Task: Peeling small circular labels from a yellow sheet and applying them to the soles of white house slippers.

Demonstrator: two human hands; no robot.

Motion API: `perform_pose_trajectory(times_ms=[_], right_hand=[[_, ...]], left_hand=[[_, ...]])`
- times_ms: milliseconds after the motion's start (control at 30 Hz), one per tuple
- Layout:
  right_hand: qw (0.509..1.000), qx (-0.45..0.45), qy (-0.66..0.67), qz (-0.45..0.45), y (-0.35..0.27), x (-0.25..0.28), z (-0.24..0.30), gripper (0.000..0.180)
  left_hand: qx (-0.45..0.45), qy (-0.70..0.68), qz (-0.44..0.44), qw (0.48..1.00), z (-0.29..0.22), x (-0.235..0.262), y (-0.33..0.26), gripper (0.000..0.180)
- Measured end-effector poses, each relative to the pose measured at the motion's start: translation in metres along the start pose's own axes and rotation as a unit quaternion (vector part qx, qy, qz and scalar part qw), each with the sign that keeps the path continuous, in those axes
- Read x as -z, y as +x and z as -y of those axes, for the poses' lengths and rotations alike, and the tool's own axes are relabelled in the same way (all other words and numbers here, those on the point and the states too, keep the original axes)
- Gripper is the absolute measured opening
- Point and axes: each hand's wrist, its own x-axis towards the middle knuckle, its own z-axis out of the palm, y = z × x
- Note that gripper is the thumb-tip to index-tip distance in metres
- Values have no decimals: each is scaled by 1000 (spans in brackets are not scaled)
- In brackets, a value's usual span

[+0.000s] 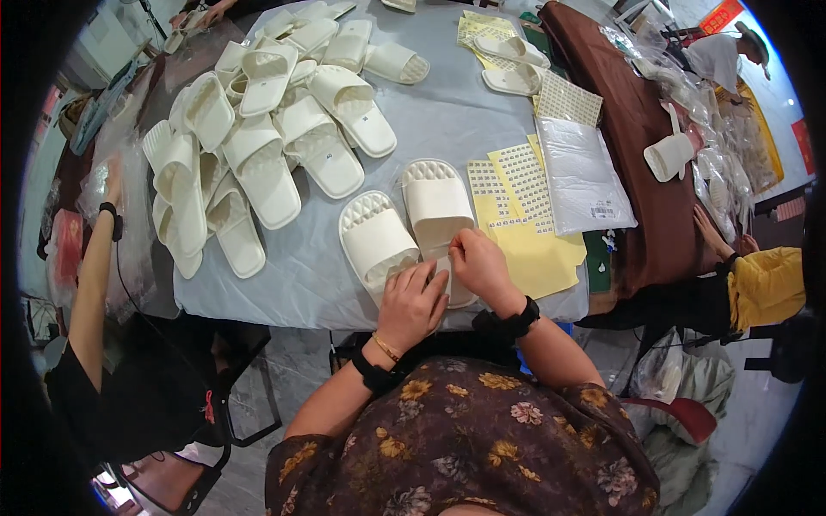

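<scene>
Both forearms come up from the lower edge, each with a dark wristband. The left hand (411,303) lies palm down, fingers (428,277) spread flat. The right hand (480,267) sits just beside it, fingertips pinched together.

A grey-covered table (447,120) carries a heap of white slippers (258,129), yellow sticker sheets (525,224) and clear bags (581,176).
</scene>
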Motion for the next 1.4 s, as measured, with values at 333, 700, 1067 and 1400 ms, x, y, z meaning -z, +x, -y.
perform_pose_trajectory(times_ms=[333, 700, 1067, 1400], right_hand=[[993, -65, 96, 3, 2, 2, -2, 15], [992, -29, 111, -58, -2, -4, -9, 14], [963, -80, 236, -103, -34, 21, -50, 12], [969, -50, 217, -111, -32, 16, -64, 11]], left_hand=[[-3, 6, 3, 1000, -1, 1, 1, 39], [-2, 18, 4, 1000, -5, 3, 3, 37], [106, 36, -53, 992, -8, 14, 8, 36], [169, 101, -21, 980, -8, -9, 50, 73]])
